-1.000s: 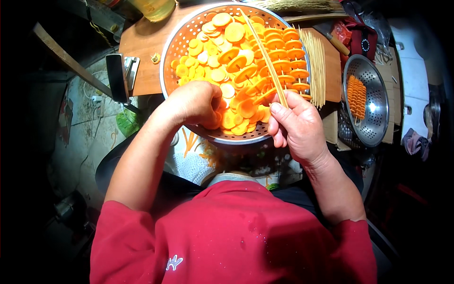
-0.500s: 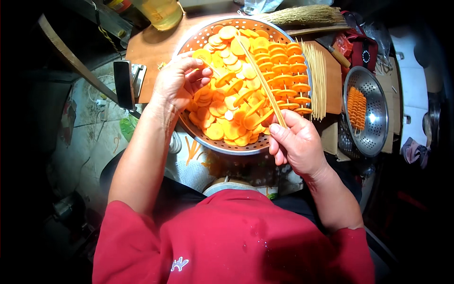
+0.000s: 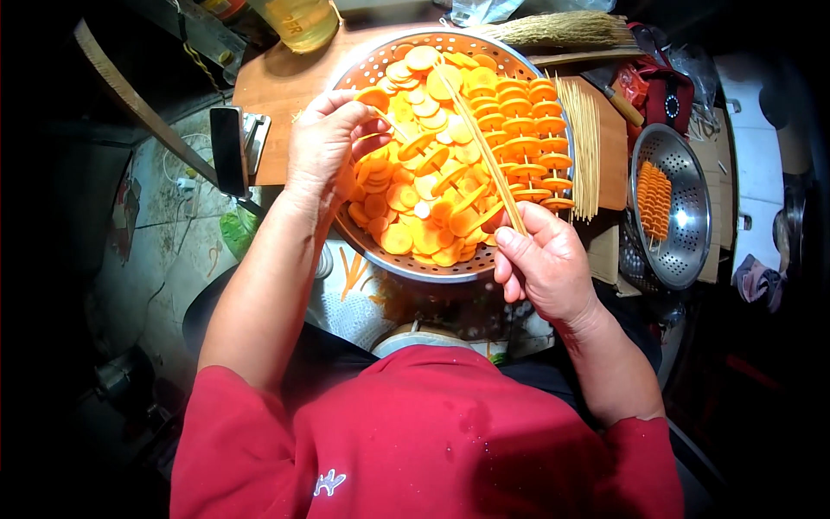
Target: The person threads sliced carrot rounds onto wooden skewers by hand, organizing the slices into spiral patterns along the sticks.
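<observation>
My left hand (image 3: 331,143) pinches an orange carrot slice (image 3: 373,98) at the left of a large colander (image 3: 367,246). The tip of a bamboo skewer (image 3: 398,127) points at this slice; whether it has pierced it I cannot tell. Spaced carrot slices (image 3: 448,179) are threaded along that skewer, which slants down toward my right hand (image 3: 543,253). Closed fingers of the right hand grip its lower end along with several bare bamboo skewers (image 3: 480,138) that extend up over the colander. Loose carrot slices (image 3: 398,238) fill the colander beneath.
Finished carrot skewers (image 3: 527,130) line the colander's right side, beside a row of bare skewers (image 3: 584,147) on the wooden table (image 3: 268,91). A smaller metal colander (image 3: 687,221) with carrot skewers stands at right. A phone (image 3: 227,151) stands left; a yellow container (image 3: 304,24) and a straw broom (image 3: 553,28) lie behind.
The carrot slice in my left hand has tilted from facing up to nearly edge-on by the skewer tip. My right hand has kept its grip and barely moved.
</observation>
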`<move>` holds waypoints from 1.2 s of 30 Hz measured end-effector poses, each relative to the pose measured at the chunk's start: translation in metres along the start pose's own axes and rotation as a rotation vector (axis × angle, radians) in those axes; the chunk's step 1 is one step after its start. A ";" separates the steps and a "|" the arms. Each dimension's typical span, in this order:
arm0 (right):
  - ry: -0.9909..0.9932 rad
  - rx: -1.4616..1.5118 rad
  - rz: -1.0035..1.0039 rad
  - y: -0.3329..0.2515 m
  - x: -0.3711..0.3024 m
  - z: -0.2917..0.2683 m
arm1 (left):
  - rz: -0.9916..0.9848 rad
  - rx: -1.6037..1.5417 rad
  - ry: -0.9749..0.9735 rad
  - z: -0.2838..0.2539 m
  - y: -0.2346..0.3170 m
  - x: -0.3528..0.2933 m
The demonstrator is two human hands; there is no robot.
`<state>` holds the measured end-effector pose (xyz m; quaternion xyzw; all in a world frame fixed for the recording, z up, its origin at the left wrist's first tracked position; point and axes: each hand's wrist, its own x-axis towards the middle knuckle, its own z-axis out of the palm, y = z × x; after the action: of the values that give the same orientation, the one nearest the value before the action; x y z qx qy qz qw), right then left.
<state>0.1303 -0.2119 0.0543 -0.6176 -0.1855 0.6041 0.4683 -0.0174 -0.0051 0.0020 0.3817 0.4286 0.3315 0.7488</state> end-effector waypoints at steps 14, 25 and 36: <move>0.040 0.025 -0.068 0.005 0.003 0.007 | -0.016 -0.049 -0.034 0.022 -0.016 -0.028; 0.044 0.039 -0.086 0.002 0.007 -0.001 | 0.002 0.025 -0.076 0.019 -0.012 -0.021; 0.054 0.086 -0.078 0.000 0.005 -0.004 | 0.026 1.627 -0.615 0.024 -0.031 -0.041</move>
<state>0.1348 -0.2094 0.0509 -0.6054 -0.1707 0.5757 0.5224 -0.0077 -0.0614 -0.0002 0.8759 0.3068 -0.1870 0.3219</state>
